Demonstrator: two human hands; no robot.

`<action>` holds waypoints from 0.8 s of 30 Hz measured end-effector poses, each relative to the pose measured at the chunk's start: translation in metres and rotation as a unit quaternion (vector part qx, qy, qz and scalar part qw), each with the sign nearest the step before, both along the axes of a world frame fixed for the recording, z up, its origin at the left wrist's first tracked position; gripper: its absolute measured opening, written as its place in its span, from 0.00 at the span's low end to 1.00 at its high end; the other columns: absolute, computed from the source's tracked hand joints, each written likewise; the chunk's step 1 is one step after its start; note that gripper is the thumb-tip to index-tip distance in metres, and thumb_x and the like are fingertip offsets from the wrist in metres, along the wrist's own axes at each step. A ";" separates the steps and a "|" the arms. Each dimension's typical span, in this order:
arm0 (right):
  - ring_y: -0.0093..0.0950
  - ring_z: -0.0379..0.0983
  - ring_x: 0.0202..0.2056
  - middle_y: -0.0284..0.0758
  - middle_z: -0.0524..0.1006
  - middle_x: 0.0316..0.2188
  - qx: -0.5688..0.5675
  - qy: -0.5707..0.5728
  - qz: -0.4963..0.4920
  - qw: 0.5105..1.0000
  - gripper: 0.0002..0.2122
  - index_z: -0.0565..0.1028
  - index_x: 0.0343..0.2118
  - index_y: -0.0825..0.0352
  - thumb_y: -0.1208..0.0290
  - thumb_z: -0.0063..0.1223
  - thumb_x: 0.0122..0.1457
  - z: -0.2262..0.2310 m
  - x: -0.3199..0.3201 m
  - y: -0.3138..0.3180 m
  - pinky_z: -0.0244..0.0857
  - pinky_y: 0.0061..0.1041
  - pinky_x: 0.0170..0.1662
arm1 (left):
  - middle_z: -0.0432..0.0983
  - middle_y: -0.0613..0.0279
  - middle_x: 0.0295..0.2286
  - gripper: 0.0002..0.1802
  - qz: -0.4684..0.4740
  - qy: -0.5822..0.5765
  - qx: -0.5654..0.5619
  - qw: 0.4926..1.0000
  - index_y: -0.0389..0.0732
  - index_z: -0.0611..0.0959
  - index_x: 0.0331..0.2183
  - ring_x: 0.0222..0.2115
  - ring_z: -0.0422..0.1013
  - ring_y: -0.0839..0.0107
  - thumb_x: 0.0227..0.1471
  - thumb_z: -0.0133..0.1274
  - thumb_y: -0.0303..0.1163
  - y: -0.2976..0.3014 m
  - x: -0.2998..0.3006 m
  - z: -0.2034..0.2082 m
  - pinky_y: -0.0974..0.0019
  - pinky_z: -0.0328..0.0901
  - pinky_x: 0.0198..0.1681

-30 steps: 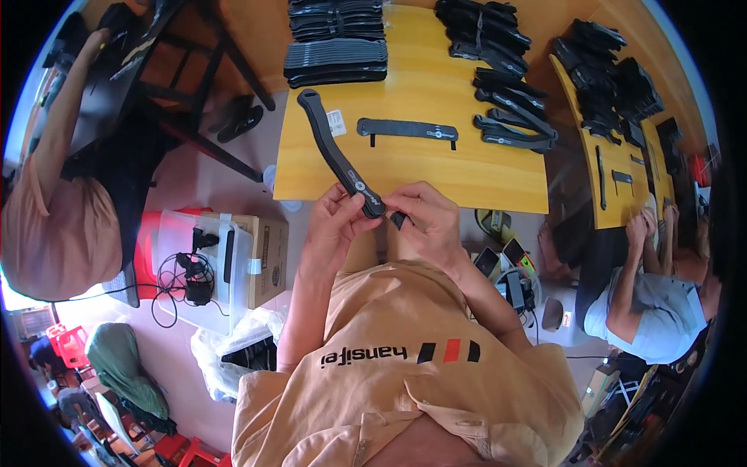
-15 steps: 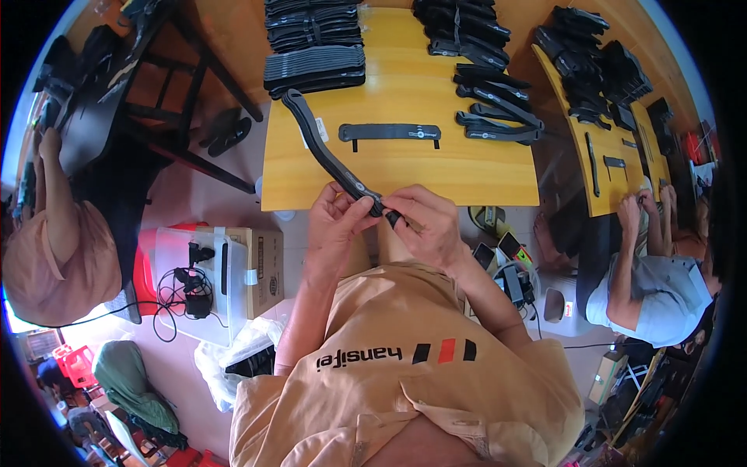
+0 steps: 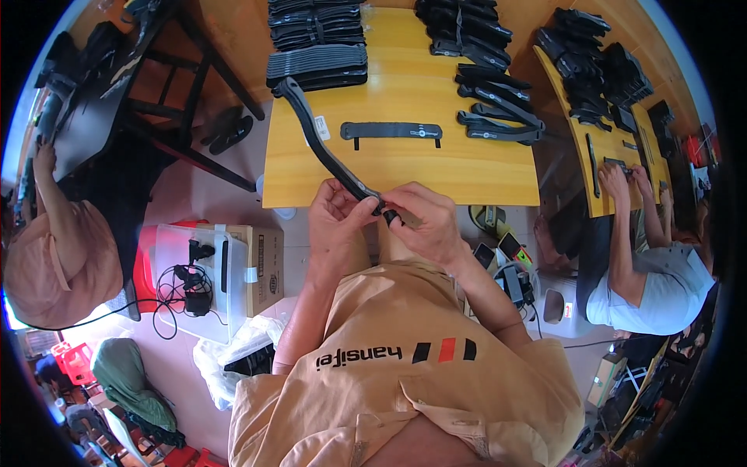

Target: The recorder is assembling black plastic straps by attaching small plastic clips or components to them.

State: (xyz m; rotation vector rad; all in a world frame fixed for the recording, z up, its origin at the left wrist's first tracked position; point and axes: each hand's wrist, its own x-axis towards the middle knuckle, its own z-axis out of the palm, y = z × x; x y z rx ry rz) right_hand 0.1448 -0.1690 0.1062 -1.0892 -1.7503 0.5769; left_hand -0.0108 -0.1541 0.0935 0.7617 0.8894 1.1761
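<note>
Yellow wooden surface [image 3: 436, 167] fills the upper middle, w/ a second yellow surface [image 3: 580, 128] at an angle on the right, where another person [image 3: 650, 272] in a grey top sits w/ both hands on a small black part. Another seated person [image 3: 58, 265] in a pinkish top is at far left, beside a dark table [image 3: 93, 117]. Stacks of black straps [image 3: 315, 43] lie along the far edge of the main surface, more black parts [image 3: 486, 58] piled and spread to the right of them. Clear plastic bin [image 3: 198, 280] w/ black cables sits on the floor at left, next to a cardboard box [image 3: 264, 268]. Long curved black strap [image 3: 319, 144] runs diagonally from the stack at upper left down over the near edge of the surface to both hands. A shorter flat black strap [image 3: 391, 131] lies alone mid-surface, just right of the long one, not touching it. Left hand [image 3: 334, 222] is closed, fingers pinching the strap's near end; right hand [image 3: 424, 222] also closed around that same end, thumb and fingertips meeting the left's, just off the surface edge above the lap. Small dark piece at the strap tip is between the fingers; can't tell its shape.
</note>
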 end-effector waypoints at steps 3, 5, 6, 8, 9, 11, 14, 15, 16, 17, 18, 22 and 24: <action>0.34 0.73 0.26 0.40 0.74 0.28 0.001 -0.009 0.008 1.000 0.12 0.74 0.32 0.72 0.84 0.54 0.40 -0.002 -0.001 0.000 0.69 0.25 0.29 | 0.74 0.59 0.29 0.17 0.006 0.028 0.025 0.999 0.35 0.68 0.37 0.29 0.72 0.75 0.44 0.57 0.21 -0.001 0.001 0.002 0.72 0.71 0.33; 0.34 0.73 0.26 0.40 0.73 0.27 -0.013 -0.017 -0.004 1.000 0.12 0.74 0.32 0.72 0.84 0.54 0.40 -0.002 -0.002 -0.001 0.69 0.26 0.29 | 0.74 0.59 0.29 0.18 0.017 0.049 0.031 0.998 0.34 0.68 0.36 0.29 0.72 0.76 0.43 0.57 0.21 -0.002 0.003 0.004 0.73 0.71 0.32; 0.34 0.73 0.26 0.40 0.73 0.27 -0.013 -0.016 -0.004 1.000 0.12 0.74 0.32 0.72 0.84 0.54 0.40 -0.002 -0.003 -0.002 0.69 0.26 0.29 | 0.74 0.59 0.29 0.18 0.017 0.049 0.031 0.998 0.34 0.68 0.36 0.29 0.72 0.76 0.43 0.57 0.21 -0.003 0.004 0.004 0.73 0.71 0.32; 0.33 0.74 0.27 0.40 0.74 0.27 -0.013 -0.023 -0.026 0.999 0.13 0.74 0.32 0.73 0.86 0.54 0.39 -0.002 -0.006 -0.003 0.69 0.24 0.29 | 0.74 0.58 0.29 0.18 0.030 0.042 0.029 0.998 0.34 0.68 0.36 0.29 0.72 0.76 0.43 0.57 0.20 -0.003 0.005 0.001 0.73 0.71 0.32; 0.33 0.74 0.27 0.40 0.74 0.27 -0.013 -0.023 -0.027 0.999 0.13 0.74 0.32 0.73 0.86 0.54 0.39 -0.002 -0.007 -0.003 0.69 0.24 0.29 | 0.74 0.58 0.29 0.18 0.029 0.042 0.029 0.998 0.34 0.68 0.36 0.29 0.72 0.76 0.43 0.57 0.20 -0.004 0.005 0.000 0.73 0.71 0.32; 0.33 0.74 0.26 0.40 0.74 0.26 -0.005 -0.030 -0.045 0.998 0.13 0.74 0.32 0.73 0.86 0.54 0.39 -0.004 -0.009 -0.004 0.68 0.24 0.28 | 0.74 0.58 0.29 0.17 0.039 0.043 0.031 0.998 0.33 0.68 0.36 0.29 0.72 0.76 0.44 0.57 0.20 -0.004 0.007 0.000 0.73 0.71 0.32; 0.33 0.74 0.26 0.40 0.74 0.25 0.004 -0.025 -0.058 0.998 0.13 0.74 0.32 0.73 0.86 0.55 0.38 -0.009 -0.012 -0.002 0.68 0.24 0.28 | 0.73 0.58 0.30 0.17 0.048 0.043 0.034 0.997 0.33 0.69 0.37 0.30 0.71 0.76 0.44 0.56 0.19 -0.004 0.009 -0.001 0.74 0.70 0.33; 0.33 0.74 0.26 0.40 0.74 0.25 0.004 -0.024 -0.059 0.998 0.13 0.74 0.32 0.73 0.86 0.55 0.38 -0.009 -0.012 -0.001 0.68 0.24 0.28 | 0.73 0.58 0.30 0.17 0.047 0.043 0.034 0.997 0.33 0.69 0.37 0.30 0.71 0.76 0.44 0.56 0.19 -0.004 0.010 -0.002 0.74 0.70 0.33; 0.32 0.73 0.25 0.40 0.73 0.25 0.007 -0.035 -0.065 0.997 0.13 0.74 0.31 0.73 0.86 0.54 0.38 -0.010 -0.013 -0.001 0.67 0.24 0.27 | 0.73 0.58 0.30 0.17 0.054 0.041 0.041 0.997 0.33 0.69 0.37 0.30 0.71 0.76 0.44 0.56 0.19 -0.004 0.010 -0.004 0.74 0.69 0.34; 0.32 0.73 0.25 0.39 0.73 0.24 0.011 -0.046 -0.071 0.996 0.13 0.74 0.31 0.73 0.86 0.54 0.38 -0.010 -0.013 -0.001 0.67 0.23 0.27 | 0.73 0.58 0.30 0.17 0.060 0.040 0.047 0.996 0.34 0.69 0.37 0.30 0.71 0.76 0.44 0.56 0.19 -0.005 0.011 -0.005 0.75 0.69 0.34; 0.32 0.73 0.25 0.39 0.73 0.24 0.010 -0.046 -0.071 0.996 0.13 0.74 0.31 0.73 0.86 0.54 0.38 -0.009 -0.013 0.000 0.67 0.23 0.27 | 0.73 0.58 0.30 0.17 0.060 0.040 0.047 0.996 0.34 0.69 0.37 0.30 0.71 0.76 0.44 0.56 0.19 -0.005 0.012 -0.005 0.75 0.69 0.34; 0.33 0.72 0.24 0.40 0.73 0.25 0.048 -0.054 -0.082 0.994 0.13 0.74 0.31 0.73 0.86 0.54 0.38 -0.010 -0.015 0.001 0.66 0.23 0.26 | 0.73 0.59 0.31 0.17 0.077 0.054 0.059 0.994 0.34 0.69 0.38 0.31 0.71 0.76 0.44 0.56 0.18 -0.006 0.019 -0.003 0.75 0.67 0.37; 0.34 0.72 0.24 0.40 0.74 0.26 0.068 -0.056 -0.087 0.992 0.13 0.74 0.31 0.74 0.86 0.54 0.38 -0.010 -0.015 0.001 0.66 0.23 0.26 | 0.73 0.59 0.31 0.17 0.077 0.066 0.072 0.992 0.34 0.68 0.38 0.31 0.71 0.76 0.44 0.56 0.18 -0.005 0.019 -0.003 0.74 0.67 0.37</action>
